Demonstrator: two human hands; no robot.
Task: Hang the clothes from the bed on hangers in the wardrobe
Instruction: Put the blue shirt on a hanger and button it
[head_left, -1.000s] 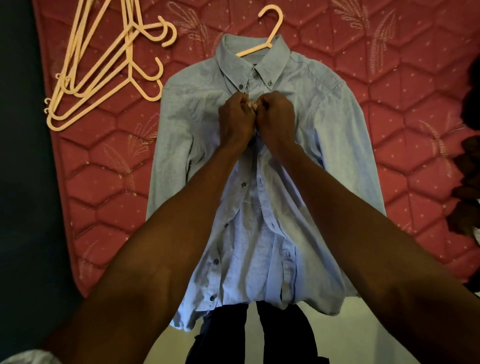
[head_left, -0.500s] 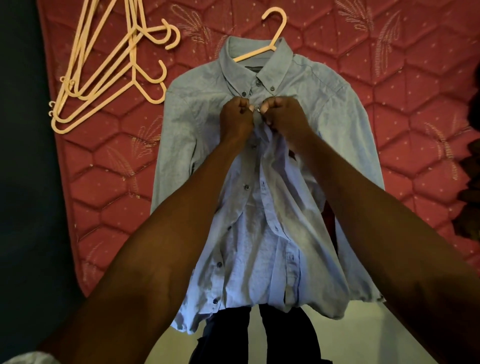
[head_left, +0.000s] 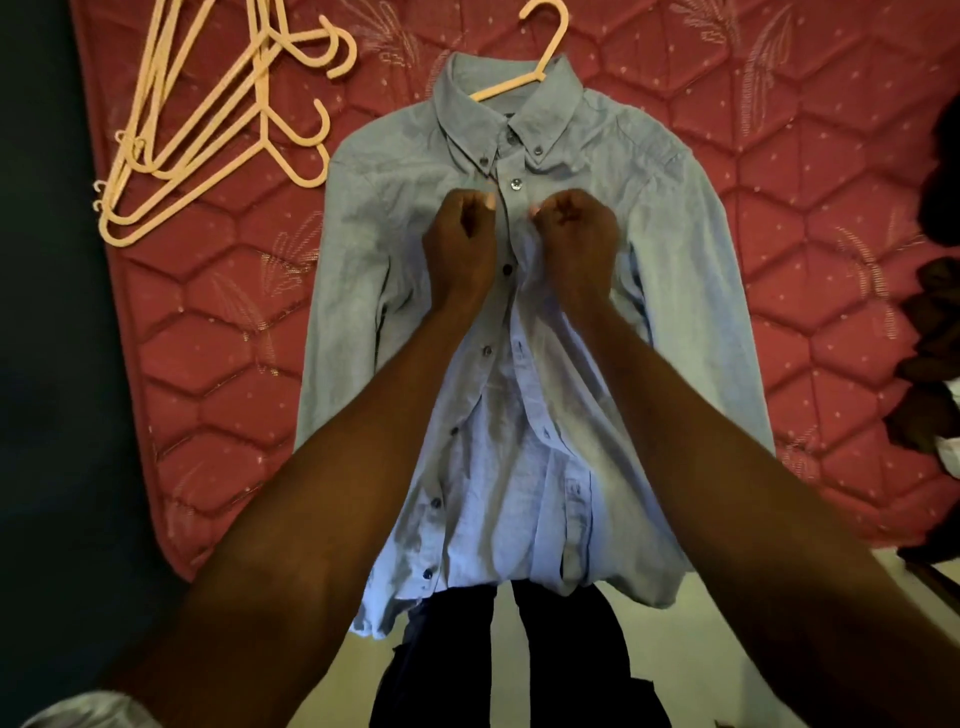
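A light blue shirt (head_left: 524, 395) lies face up on the red quilted mattress (head_left: 779, 171), a cream hanger (head_left: 524, 62) inside its collar with the hook pointing away. The left hand (head_left: 460, 244) and right hand (head_left: 576, 239) sit just below the collar, fingers curled on the two front edges, one to each side of the button strip. A pile of spare hangers (head_left: 218, 119) lies to the left, apart from the shirt. Dark clothes (head_left: 935, 364) lie at the right edge
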